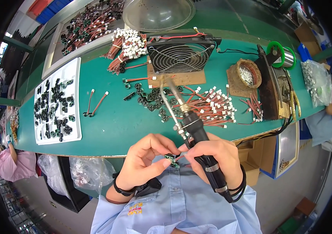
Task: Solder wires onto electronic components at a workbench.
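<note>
Close to my chest, my left hand (pixel 148 160) pinches a small green circuit board (pixel 172 160) with dark parts on it. My right hand (pixel 218 160) grips a black soldering iron (pixel 197 128), its metal tip and a thin side tube pointing away over the bench. The fingertips of both hands nearly meet at the board, where a short bit of red wire (pixel 180 157) shows by my right fingers. Beyond the iron lie a heap of small black-and-green boards (pixel 150 99) and a pile of red-and-black wires with white connectors (pixel 214 107).
A white tray of small boards (pixel 78 121) sits at left, with two wired boards (pixel 95 103) beside it. A black fan (pixel 181 56) stands at the back, near bundled wires (pixel 129 46). At right are a round tub (pixel 247 74) and a solder spool (pixel 286 57); cables trail off the edge.
</note>
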The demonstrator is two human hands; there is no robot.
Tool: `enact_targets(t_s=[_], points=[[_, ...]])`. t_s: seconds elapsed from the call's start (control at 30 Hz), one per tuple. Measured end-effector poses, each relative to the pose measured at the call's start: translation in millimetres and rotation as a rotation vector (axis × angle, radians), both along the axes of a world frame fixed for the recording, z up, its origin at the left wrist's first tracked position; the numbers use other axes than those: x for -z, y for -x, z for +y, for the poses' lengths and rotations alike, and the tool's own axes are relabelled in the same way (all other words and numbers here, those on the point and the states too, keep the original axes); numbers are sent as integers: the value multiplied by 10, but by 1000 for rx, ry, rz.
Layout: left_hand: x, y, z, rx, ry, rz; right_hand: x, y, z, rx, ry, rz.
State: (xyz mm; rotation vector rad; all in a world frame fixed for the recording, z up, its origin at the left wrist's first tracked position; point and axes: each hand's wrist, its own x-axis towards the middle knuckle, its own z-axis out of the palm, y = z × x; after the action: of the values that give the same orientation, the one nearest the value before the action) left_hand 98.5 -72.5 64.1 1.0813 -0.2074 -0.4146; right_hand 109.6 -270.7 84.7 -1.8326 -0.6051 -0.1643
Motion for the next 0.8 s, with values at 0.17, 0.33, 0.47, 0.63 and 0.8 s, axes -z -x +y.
enact_targets(t_s=[0.17,0.33,0.47,0.63,0.8], points=[[16,30,-42,-96,71,58,73,13,-23,68,78,-195],[161,-21,25,-271,36,14,198,186,-80,321,22,-307],[180,-30,13,-379,-10,-50,267,390,-232,184,115,-247],[170,-42,-31,-476,-120,-71,350,530,-264,66,171,-204],[191,-30,-24,-480,-147,-101,329,506,-242,61,177,-188]])
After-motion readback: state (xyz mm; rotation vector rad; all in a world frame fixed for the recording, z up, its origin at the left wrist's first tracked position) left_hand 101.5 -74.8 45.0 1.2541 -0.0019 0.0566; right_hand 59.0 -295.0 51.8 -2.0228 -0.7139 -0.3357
